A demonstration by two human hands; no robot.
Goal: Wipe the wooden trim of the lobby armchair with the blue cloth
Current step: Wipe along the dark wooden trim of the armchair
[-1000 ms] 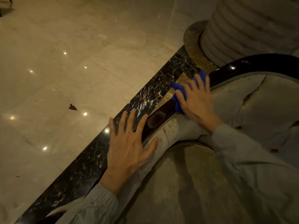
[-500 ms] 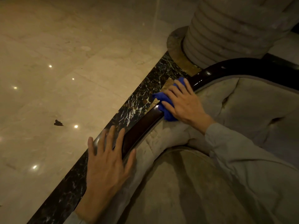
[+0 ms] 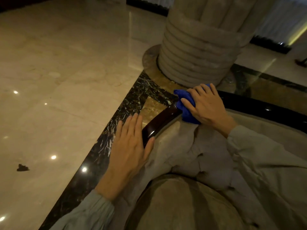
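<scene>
The armchair's dark glossy wooden trim (image 3: pixel 159 123) curves along the top of its beige padded back (image 3: pixel 191 146). My right hand (image 3: pixel 207 107) presses a bunched blue cloth (image 3: pixel 184 100) onto the trim where it bends toward the pillar. My left hand (image 3: pixel 129 146) lies flat with fingers spread on the trim's lower stretch, thumb on the upholstery side. The trim under both hands is hidden. Beyond the right hand the trim (image 3: pixel 265 107) runs on toward the right edge.
A ribbed stone pillar (image 3: pixel 199 47) on a round base stands just behind the chair. A black veined marble border (image 3: pixel 116 122) runs beside the chair, with polished beige floor (image 3: pixel 58 80) to the left. A small dark scrap (image 3: pixel 22 168) lies on the floor.
The right hand with the cloth has stayed near the trim's bend, shifting slightly along it. My left hand slid back down the trim. The view has tilted up, showing more of the pillar.
</scene>
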